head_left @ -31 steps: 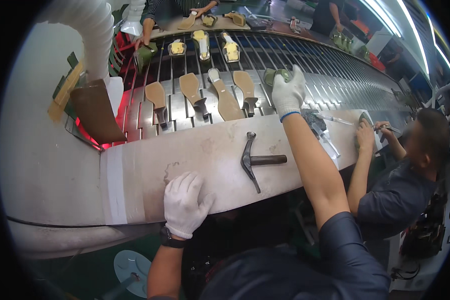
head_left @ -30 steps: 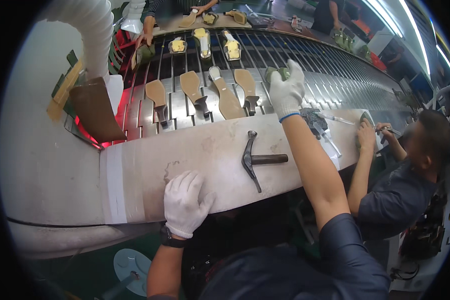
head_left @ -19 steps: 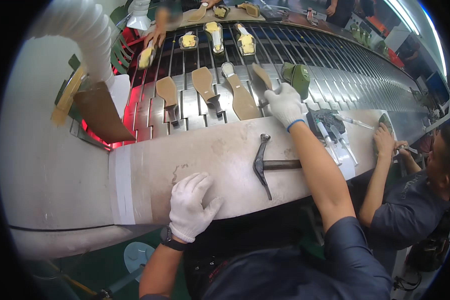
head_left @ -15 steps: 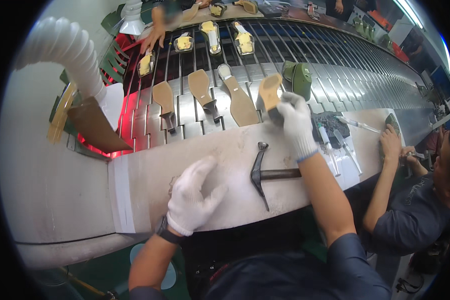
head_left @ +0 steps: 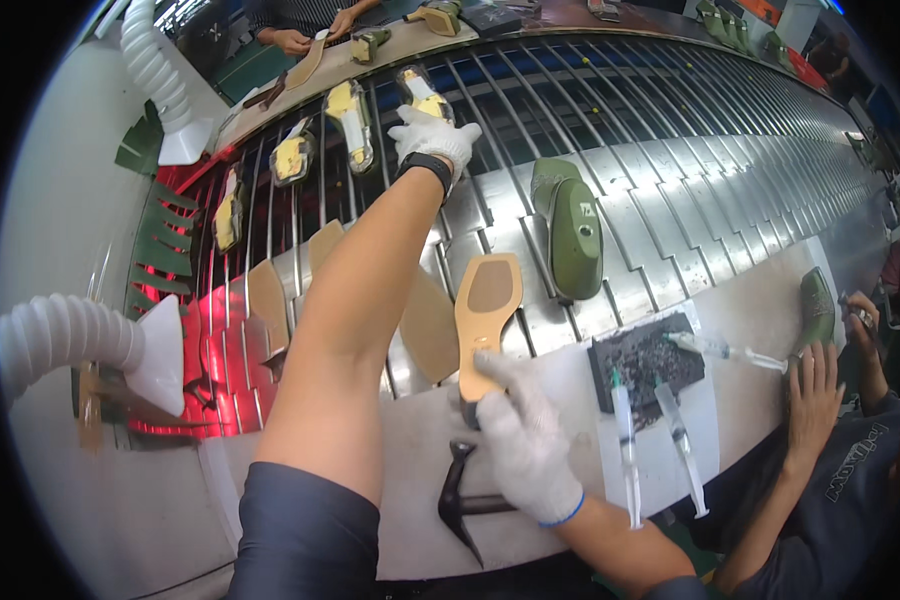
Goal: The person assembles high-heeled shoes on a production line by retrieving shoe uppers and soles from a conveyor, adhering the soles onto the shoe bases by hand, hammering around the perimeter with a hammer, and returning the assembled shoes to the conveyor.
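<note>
My right hand (head_left: 526,438), in a white knit glove, grips a tan shoe sole (head_left: 487,300) near its dark heel end; a browner patch marks the forepart. My left hand (head_left: 434,140), also gloved, reaches far over the conveyor, its fingers spread at the near end of a shoe upper on a last with a yellow and white bottom (head_left: 424,92). Whether the fingers touch it is hard to tell. Under my right hand lies a hammer (head_left: 457,500). Other tan soles (head_left: 426,325) rest on the slats, partly behind my left arm.
More lasted uppers (head_left: 349,122) stand along the conveyor (head_left: 660,225). Green shoes (head_left: 576,235) sit right of the sole. Syringes (head_left: 625,440) lie by a dark block (head_left: 638,370). A co-worker's hand (head_left: 812,400) is at the right; white ducts (head_left: 70,345) stand left.
My left hand has gone from the bench out across the conveyor to the lasted upper. My right hand has brought the sole back toward the bench and turned it. The view has shifted.
</note>
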Available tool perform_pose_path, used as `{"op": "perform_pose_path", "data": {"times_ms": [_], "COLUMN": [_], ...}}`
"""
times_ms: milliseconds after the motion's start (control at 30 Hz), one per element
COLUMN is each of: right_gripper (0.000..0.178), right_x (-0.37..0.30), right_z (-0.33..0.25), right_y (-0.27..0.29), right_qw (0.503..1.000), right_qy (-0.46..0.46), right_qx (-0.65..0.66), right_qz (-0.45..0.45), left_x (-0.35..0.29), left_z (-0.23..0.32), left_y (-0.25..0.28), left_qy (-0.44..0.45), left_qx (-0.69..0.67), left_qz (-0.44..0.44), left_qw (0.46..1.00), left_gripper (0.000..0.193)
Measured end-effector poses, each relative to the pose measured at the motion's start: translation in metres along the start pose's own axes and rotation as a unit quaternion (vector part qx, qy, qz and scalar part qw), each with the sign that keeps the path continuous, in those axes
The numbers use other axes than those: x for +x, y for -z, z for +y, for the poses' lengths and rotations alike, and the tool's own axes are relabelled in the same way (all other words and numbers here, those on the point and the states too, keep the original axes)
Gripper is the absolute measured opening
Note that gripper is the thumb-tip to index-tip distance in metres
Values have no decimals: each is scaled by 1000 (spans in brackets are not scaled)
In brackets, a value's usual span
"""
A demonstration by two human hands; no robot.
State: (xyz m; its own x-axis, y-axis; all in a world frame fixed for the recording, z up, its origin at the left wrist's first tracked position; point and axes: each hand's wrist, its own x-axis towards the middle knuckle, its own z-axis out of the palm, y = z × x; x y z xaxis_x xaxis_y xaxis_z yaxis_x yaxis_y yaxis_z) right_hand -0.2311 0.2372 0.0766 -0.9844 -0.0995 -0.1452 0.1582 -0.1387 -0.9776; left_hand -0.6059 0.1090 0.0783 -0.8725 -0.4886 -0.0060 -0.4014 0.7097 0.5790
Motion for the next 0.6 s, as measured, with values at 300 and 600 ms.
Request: {"op": "perform_pose_path", "data": {"times_ms": [300, 600], "right_gripper": [70, 42], "right_x": [9, 11], "right_z": [-20, 11], "right_y": [-1, -10], "right_qw": [990, 997], "right_qy": [53, -18], "right_qx": [-129, 76], "right_qz": [-18, -24], "left_x": [31, -133], "left_z": [7, -118], "left_y": [7, 183], "left_qy": [14, -161], "left_qx": [52, -190], "left_qz": [9, -29], "left_qw": [998, 968], "left_gripper": [107, 100]}}
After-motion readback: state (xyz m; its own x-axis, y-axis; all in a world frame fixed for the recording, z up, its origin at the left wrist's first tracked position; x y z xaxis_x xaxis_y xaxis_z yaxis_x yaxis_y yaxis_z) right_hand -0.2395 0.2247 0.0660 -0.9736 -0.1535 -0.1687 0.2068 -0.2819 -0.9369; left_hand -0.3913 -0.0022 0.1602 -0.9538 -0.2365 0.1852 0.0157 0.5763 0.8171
